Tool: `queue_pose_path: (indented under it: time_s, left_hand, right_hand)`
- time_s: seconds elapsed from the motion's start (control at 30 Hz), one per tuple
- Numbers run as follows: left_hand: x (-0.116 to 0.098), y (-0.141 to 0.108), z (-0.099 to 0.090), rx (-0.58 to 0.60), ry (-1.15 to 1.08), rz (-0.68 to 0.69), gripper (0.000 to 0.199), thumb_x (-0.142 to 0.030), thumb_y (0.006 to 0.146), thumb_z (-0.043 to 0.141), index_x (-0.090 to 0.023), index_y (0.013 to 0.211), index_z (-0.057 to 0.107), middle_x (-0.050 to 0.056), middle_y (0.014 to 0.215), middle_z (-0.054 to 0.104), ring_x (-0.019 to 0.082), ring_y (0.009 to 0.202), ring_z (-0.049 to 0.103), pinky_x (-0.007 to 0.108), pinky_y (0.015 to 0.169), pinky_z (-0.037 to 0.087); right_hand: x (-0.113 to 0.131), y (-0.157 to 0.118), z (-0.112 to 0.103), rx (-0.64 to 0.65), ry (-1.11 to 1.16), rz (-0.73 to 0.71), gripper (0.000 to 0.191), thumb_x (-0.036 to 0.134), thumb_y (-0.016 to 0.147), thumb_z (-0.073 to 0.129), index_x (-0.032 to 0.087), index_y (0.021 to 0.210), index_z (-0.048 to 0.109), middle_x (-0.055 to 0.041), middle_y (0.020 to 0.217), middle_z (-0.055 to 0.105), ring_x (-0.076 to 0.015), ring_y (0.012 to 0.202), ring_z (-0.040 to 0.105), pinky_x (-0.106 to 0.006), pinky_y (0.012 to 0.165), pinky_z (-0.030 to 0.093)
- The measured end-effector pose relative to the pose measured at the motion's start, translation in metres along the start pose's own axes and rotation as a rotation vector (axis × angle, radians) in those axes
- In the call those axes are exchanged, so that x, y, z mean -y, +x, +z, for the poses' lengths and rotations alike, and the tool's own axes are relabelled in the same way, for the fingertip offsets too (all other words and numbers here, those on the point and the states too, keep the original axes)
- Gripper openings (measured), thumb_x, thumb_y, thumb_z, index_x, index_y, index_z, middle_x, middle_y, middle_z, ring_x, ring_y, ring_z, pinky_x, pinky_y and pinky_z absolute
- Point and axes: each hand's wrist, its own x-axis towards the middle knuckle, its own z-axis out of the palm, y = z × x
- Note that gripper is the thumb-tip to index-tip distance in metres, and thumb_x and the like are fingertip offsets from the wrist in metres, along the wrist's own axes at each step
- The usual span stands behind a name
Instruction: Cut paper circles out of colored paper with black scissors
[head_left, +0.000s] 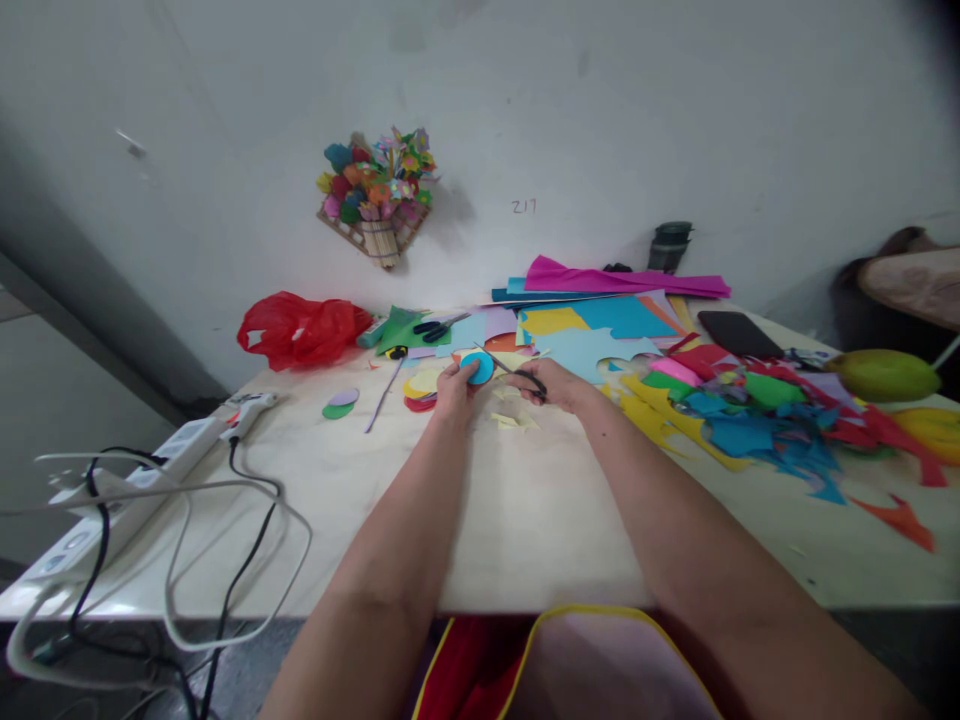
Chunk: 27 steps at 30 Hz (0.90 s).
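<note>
Near the middle of the table, my left hand pinches a round blue paper disc between thumb and fingers. My right hand is closed round the black handles of a pair of scissors, whose blades point left toward the disc. Whether the blades touch the disc I cannot tell. Just left of my left hand lie stacked yellow and red paper circles. Pale yellow paper scraps are scattered below the scissors. Farther left, a green and a lilac paper circle overlap.
At the left stands a white power strip with loose cables. A red plastic bag and second scissors lie behind. Coloured sheets fill the back; a heap of cut scraps, a dark phone-like slab and a green fruit are right.
</note>
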Motion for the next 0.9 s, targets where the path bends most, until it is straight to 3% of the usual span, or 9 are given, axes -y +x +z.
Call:
queue_pose_path:
  time_s: [0.23, 0.37, 0.5, 0.67, 0.9]
  left_hand:
    - [-0.003, -0.002, -0.001, 0.025, -0.005, -0.005, 0.024, -0.020, 0.058, 0.082, -0.012, 0.075, 0.066, 0.007, 0.074, 0.070, 0.026, 0.082, 0.071, 0.044, 0.084, 0.056]
    - [-0.002, -0.001, -0.003, 0.057, 0.031, -0.018, 0.028, -0.023, 0.054, 0.084, -0.012, 0.074, 0.068, 0.009, 0.076, 0.071, 0.024, 0.076, 0.070, 0.038, 0.076, 0.057]
    - [0.000, -0.001, -0.004, 0.134, 0.090, -0.042, 0.035, -0.027, 0.049, 0.087, -0.012, 0.075, 0.069, 0.008, 0.078, 0.072, 0.019, 0.073, 0.068, 0.032, 0.072, 0.056]
    - [0.001, -0.003, -0.004, 0.258, 0.209, -0.083, 0.036, -0.032, 0.049, 0.089, -0.012, 0.071, 0.069, 0.004, 0.068, 0.068, 0.013, 0.061, 0.060, 0.026, 0.063, 0.049]
    - [0.000, -0.009, -0.001, 0.396, 0.301, -0.129, 0.034, -0.033, 0.050, 0.089, -0.013, 0.062, 0.065, 0.002, 0.060, 0.064, 0.012, 0.055, 0.057, 0.027, 0.061, 0.046]
  right_hand:
    - [0.001, 0.000, 0.000, -0.042, -0.010, 0.019, 0.028, 0.022, 0.076, 0.068, 0.018, 0.057, 0.048, 0.0041, 0.041, 0.045, -0.0063, 0.035, 0.036, -0.021, 0.037, 0.025]
    - [-0.004, 0.003, -0.005, -0.121, -0.003, 0.012, 0.027, 0.031, 0.075, 0.073, 0.016, 0.065, 0.054, 0.0012, 0.048, 0.055, -0.0076, 0.037, 0.046, -0.021, 0.037, 0.026]
    - [-0.010, 0.009, -0.009, -0.195, 0.080, -0.035, 0.035, 0.035, 0.064, 0.083, 0.016, 0.077, 0.057, -0.0002, 0.056, 0.063, -0.0096, 0.043, 0.054, -0.020, 0.039, 0.031]
    - [-0.008, 0.012, -0.007, -0.267, 0.252, -0.080, 0.048, 0.027, 0.052, 0.090, 0.017, 0.085, 0.056, 0.0039, 0.057, 0.062, -0.0100, 0.049, 0.057, -0.021, 0.047, 0.039]
    - [-0.001, 0.007, -0.003, -0.288, 0.235, -0.109, 0.043, 0.022, 0.051, 0.087, 0.017, 0.083, 0.057, 0.0066, 0.055, 0.057, -0.0101, 0.051, 0.055, -0.023, 0.051, 0.041]
